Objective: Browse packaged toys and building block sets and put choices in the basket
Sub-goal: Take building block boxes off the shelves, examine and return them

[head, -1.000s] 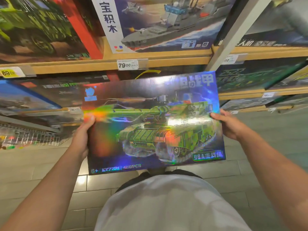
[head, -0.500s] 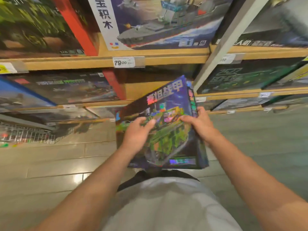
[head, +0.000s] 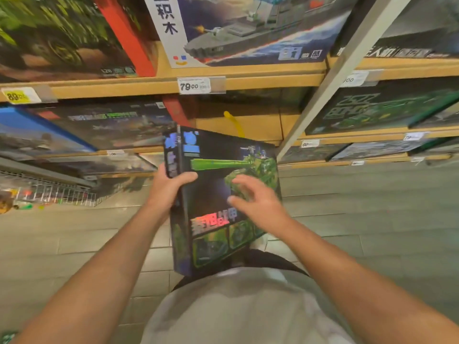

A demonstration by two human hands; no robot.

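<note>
A dark building block box (head: pixel 213 194) with a green tank on it hangs in front of my waist, turned so its back face and a narrow side show. My left hand (head: pixel 169 187) grips its left edge, thumb across the face and fingers round the side. My right hand (head: pixel 255 199) hovers over the face with fingers spread and loosely bent, blurred by motion; whether it touches the box is unclear. No basket shows.
Wooden shelves (head: pixel 248 81) ahead carry large toy boxes, among them a grey warship set (head: pixel 248 31) above a 79.00 price tag (head: pixel 195 85). A grey upright post (head: pixel 347 65) crosses at the right. A wire rack (head: pixel 49 192) stands low at the left. Tiled floor lies below.
The box has been rotated from its wide front face to the turned-over back face. My right hand has let go of the box edge and now hovers over it; the left grips the side.
</note>
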